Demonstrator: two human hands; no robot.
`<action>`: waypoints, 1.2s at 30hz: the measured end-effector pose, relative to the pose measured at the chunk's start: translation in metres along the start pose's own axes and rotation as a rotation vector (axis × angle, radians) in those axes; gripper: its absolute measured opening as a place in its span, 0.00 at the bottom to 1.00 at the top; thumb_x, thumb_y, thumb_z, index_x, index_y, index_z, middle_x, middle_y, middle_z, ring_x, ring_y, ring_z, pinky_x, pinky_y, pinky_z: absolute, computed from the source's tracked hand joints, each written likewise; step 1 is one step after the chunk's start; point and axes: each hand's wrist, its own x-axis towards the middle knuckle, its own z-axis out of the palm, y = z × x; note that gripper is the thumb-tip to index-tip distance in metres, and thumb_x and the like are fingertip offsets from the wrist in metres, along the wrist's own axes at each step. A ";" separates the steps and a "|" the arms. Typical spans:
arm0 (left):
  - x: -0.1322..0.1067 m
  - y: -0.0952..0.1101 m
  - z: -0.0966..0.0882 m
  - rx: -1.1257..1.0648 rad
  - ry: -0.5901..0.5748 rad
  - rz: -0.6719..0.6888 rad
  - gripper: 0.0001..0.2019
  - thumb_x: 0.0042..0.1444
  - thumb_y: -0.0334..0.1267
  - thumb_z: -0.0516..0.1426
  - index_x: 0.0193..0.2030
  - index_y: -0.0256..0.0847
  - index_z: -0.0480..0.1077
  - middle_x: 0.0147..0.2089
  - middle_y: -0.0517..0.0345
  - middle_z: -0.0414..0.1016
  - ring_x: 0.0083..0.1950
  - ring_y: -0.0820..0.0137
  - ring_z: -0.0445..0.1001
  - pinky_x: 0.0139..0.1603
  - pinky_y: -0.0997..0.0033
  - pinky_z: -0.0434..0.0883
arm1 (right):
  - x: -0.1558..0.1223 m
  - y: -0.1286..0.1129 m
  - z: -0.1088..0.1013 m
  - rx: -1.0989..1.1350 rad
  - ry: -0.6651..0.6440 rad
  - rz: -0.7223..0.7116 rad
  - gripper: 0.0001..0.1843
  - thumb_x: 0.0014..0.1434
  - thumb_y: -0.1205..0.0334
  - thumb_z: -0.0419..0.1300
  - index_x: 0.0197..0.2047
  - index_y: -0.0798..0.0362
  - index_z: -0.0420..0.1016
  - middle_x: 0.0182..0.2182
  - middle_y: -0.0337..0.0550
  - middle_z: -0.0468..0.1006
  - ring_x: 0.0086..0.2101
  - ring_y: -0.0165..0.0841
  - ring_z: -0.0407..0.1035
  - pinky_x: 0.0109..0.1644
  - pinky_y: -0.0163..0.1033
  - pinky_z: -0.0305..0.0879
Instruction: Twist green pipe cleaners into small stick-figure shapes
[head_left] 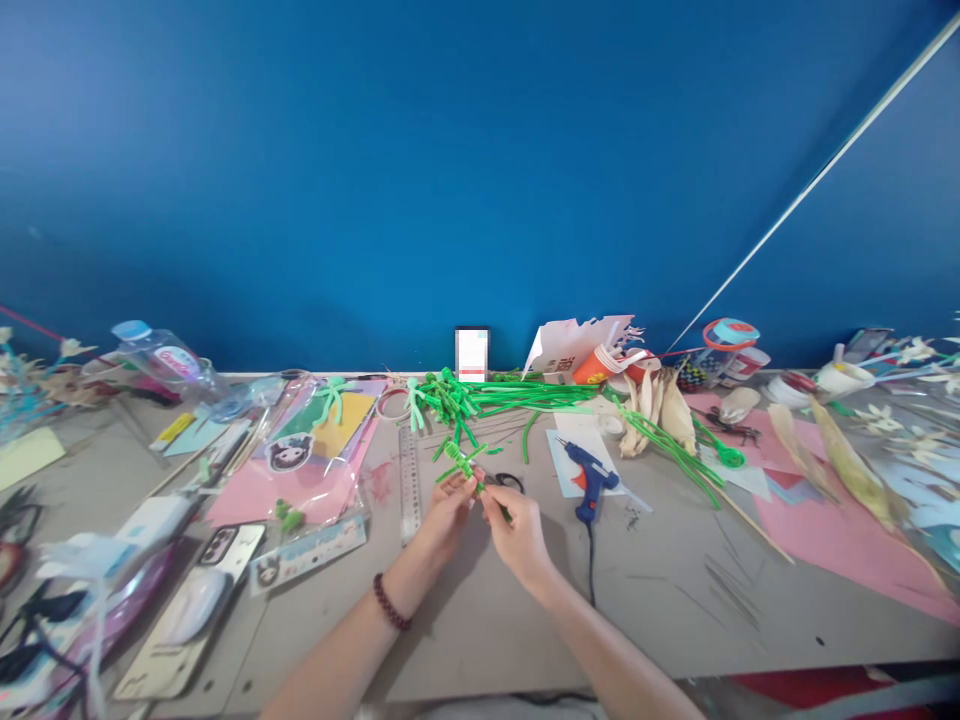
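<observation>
Just below the middle of the frame the left hand (448, 508), a dark bead bracelet (391, 602) on its wrist, meets the right hand (519, 537) above the grey worktop (675, 600). Both are closed in a narrow pinch on one green pipe-cleaner piece (460, 460). Its coiled, bristly end stands up and away from the left fingertips, towards the top of the frame. A thin green strand runs down to the right between the right hand's fingers. The piece is held off the worktop, between the two hands and just above them in the picture.

Directly behind the right hand lie black-handled scissors (507, 483), partly hidden by the fingers. Just left of the left hand a clear ruler (409, 483) lies lengthwise, pointing up the frame. To the right, near the right hand, a blue glue gun (588, 476) rests on a pale sheet, and its black cord trails down towards the lower edge.

Further up, in the centre, a loose heap of green pipe cleaners (495, 395) is spread out. A small phone (472, 353) stands behind it against the blue wall (480, 180). At the left lies a pink packet (300, 470) of craft sheets, and at the right pink paper (832, 535) covers part of the worktop.
</observation>
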 end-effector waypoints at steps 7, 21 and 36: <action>0.003 0.006 -0.011 0.137 -0.053 0.004 0.08 0.44 0.37 0.65 0.32 0.37 0.75 0.32 0.55 0.74 0.33 0.71 0.70 0.38 0.71 0.66 | -0.003 -0.001 0.001 0.018 0.050 0.012 0.14 0.60 0.61 0.51 0.29 0.55 0.73 0.23 0.42 0.72 0.25 0.31 0.65 0.30 0.33 0.60; 0.006 0.007 -0.013 0.282 0.051 0.047 0.09 0.43 0.40 0.65 0.30 0.37 0.77 0.30 0.53 0.76 0.33 0.70 0.71 0.39 0.70 0.67 | -0.006 0.002 0.001 0.054 0.102 0.007 0.13 0.60 0.62 0.51 0.37 0.54 0.77 0.25 0.44 0.75 0.26 0.32 0.68 0.31 0.34 0.63; -0.001 0.005 0.002 0.132 0.172 0.074 0.10 0.42 0.41 0.65 0.22 0.36 0.73 0.25 0.58 0.71 0.27 0.75 0.67 0.33 0.75 0.65 | -0.005 0.004 0.004 0.026 0.033 0.045 0.17 0.60 0.58 0.50 0.26 0.55 0.73 0.19 0.41 0.70 0.23 0.30 0.64 0.28 0.34 0.59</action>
